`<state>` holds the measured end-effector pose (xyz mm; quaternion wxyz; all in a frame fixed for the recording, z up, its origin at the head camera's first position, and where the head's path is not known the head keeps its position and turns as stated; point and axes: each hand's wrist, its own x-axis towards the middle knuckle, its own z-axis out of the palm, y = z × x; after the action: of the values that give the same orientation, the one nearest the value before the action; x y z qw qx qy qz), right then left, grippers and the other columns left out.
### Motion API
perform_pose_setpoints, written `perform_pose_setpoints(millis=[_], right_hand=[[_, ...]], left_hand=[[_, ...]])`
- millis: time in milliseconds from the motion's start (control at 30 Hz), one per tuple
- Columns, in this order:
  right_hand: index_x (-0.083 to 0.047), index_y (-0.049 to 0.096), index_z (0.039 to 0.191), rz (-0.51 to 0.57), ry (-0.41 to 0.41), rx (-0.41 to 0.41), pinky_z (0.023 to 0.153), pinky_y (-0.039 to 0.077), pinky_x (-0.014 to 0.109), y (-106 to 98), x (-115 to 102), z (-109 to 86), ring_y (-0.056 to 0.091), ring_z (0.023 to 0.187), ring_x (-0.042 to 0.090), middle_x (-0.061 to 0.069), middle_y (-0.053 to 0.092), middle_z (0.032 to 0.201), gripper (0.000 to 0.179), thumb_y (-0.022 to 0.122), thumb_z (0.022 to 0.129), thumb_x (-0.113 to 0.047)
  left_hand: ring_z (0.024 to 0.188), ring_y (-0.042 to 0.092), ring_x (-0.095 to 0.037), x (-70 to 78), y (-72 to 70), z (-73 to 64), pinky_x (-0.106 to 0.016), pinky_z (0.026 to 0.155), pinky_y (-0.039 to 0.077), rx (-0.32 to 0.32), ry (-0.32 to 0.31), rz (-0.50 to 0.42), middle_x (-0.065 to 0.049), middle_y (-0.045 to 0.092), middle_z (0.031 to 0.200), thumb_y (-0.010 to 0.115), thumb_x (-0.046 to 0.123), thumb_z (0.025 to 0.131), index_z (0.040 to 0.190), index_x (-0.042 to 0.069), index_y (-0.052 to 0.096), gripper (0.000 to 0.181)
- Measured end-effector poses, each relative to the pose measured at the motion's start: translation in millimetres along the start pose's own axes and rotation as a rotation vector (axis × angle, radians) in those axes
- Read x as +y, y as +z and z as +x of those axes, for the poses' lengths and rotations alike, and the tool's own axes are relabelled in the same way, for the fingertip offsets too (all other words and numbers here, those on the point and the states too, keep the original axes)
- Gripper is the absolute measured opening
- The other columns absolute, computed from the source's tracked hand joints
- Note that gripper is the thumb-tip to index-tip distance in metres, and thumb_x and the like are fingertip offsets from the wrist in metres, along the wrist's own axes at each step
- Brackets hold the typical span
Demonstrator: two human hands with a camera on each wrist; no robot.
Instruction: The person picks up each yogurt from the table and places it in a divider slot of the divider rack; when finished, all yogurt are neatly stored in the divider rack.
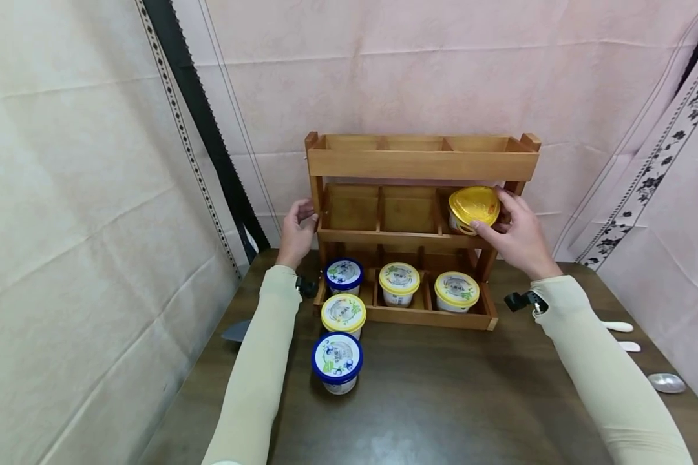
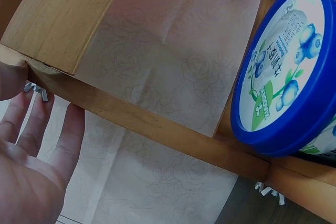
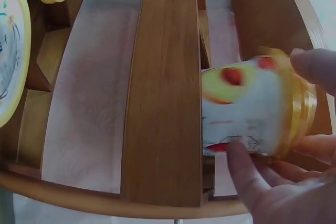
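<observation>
My right hand (image 1: 520, 236) grips a yellow-lidded tub (image 1: 475, 205) at the right compartment of the middle tier of a wooden rack (image 1: 424, 166). In the right wrist view, the thumb and fingers lie around the lid and side of this white tub (image 3: 236, 103), which has red fruit printed on it; its base is hidden behind the tier's front board (image 3: 163, 93). My left hand (image 1: 298, 236) holds the rack's left side post (image 2: 131, 116), thumb on one side and fingers on the other, beside a metal wing nut (image 2: 37, 90).
On the bottom tier stand a blue-lidded tub (image 1: 344, 274) and two yellow-lidded tubs (image 1: 399, 279). In front, on the dark table (image 1: 430, 400), are another yellow-lidded tub (image 1: 344, 313) and blue-lidded tub (image 1: 337, 358). A metal spoon (image 1: 667, 383) and white-handled utensils (image 1: 618, 327) lie right.
</observation>
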<state>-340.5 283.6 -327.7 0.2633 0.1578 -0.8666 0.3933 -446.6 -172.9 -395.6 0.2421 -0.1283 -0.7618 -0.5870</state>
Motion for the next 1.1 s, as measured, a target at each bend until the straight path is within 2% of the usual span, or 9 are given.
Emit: perform_pose_setpoints(millis=[67,167,433,500,600,667,733,867,1100], right_hand=[[-0.014,0.038,0.165,-0.002,0.003,-0.018,0.081,0.043,-0.002,1,0,1.4,0.057,0.127,0.038,0.022,0.044,0.159,0.084,0.081,0.095,-0.033],[-0.015,0.037,0.165,-0.001,0.017,-0.036,0.080,0.042,-0.002,2,0,2.0,0.056,0.129,0.038,0.022,0.042,0.161,0.084,0.079,0.096,-0.033],[-0.011,0.033,0.166,0.040,0.035,-0.043,0.089,0.047,0.003,-2,-4,1.6,0.049,0.139,0.039,0.020,0.039,0.163,0.085,0.078,0.097,-0.027],[-0.011,0.034,0.166,0.065,0.037,-0.036,0.094,0.050,0.008,-4,-7,-1.2,0.048,0.143,0.038,0.017,0.038,0.165,0.084,0.078,0.096,-0.025],[-0.013,0.036,0.165,0.076,0.031,-0.027,0.104,0.054,0.022,-8,-12,-5.6,0.048,0.146,0.037,0.011,0.038,0.167,0.082,0.078,0.096,-0.025],[-0.014,0.038,0.164,0.078,0.020,-0.024,0.110,0.053,0.033,-9,-16,-9.5,0.047,0.147,0.037,0.009,0.039,0.167,0.079,0.078,0.097,-0.026],[-0.015,0.041,0.163,0.071,0.004,-0.021,0.113,0.051,0.037,-10,-20,-14.3,0.046,0.147,0.037,0.008,0.040,0.167,0.077,0.078,0.097,-0.026],[-0.012,0.045,0.160,0.069,-0.032,-0.007,0.116,0.047,0.028,-11,-28,-23.8,0.046,0.146,0.037,0.009,0.043,0.165,0.074,0.080,0.095,-0.022],[-0.004,0.051,0.154,0.128,-0.119,-0.001,0.111,0.047,0.015,-3,-43,-36.8,0.052,0.138,0.030,0.014,0.051,0.157,0.070,0.082,0.091,-0.007]], left_hand=[[0.130,0.060,-0.026,0.8,-0.4,0.0,-0.048,0.119,0.044,0.000,-0.005,0.000,-0.008,0.064,0.136,0.062,0.011,0.107,0.143,0.017,0.058,0.036],[0.131,0.060,-0.026,1.0,-0.3,-0.4,-0.049,0.119,0.045,-0.003,-0.014,-0.004,-0.008,0.063,0.136,0.062,0.011,0.107,0.143,0.018,0.059,0.036],[0.130,0.060,-0.026,-0.3,0.6,2.0,-0.047,0.120,0.044,-0.005,-0.015,-0.009,-0.009,0.064,0.136,0.062,0.011,0.107,0.142,0.016,0.059,0.036],[0.130,0.060,-0.026,0.2,0.8,2.1,-0.046,0.119,0.044,-0.005,-0.016,-0.008,-0.009,0.064,0.136,0.062,0.011,0.107,0.142,0.016,0.059,0.036],[0.130,0.060,-0.026,1.5,0.8,1.8,-0.047,0.119,0.045,-0.003,-0.016,-0.012,-0.009,0.063,0.136,0.062,0.011,0.107,0.142,0.016,0.059,0.036],[0.130,0.060,-0.026,2.3,0.3,0.8,-0.047,0.119,0.045,-0.002,-0.016,-0.011,-0.009,0.063,0.136,0.062,0.011,0.107,0.142,0.016,0.059,0.036],[0.130,0.059,-0.026,2.4,0.3,0.7,-0.048,0.119,0.045,-0.002,-0.017,-0.009,-0.009,0.063,0.136,0.062,0.012,0.107,0.142,0.017,0.058,0.036],[0.131,0.059,-0.025,1.6,0.5,2.0,-0.047,0.119,0.045,-0.006,-0.016,-0.006,-0.008,0.063,0.137,0.062,0.013,0.108,0.143,0.018,0.058,0.036],[0.130,0.060,-0.025,-1.8,0.3,3.7,-0.046,0.119,0.045,-0.005,-0.012,-0.020,-0.008,0.064,0.135,0.062,0.011,0.107,0.141,0.017,0.059,0.035]])
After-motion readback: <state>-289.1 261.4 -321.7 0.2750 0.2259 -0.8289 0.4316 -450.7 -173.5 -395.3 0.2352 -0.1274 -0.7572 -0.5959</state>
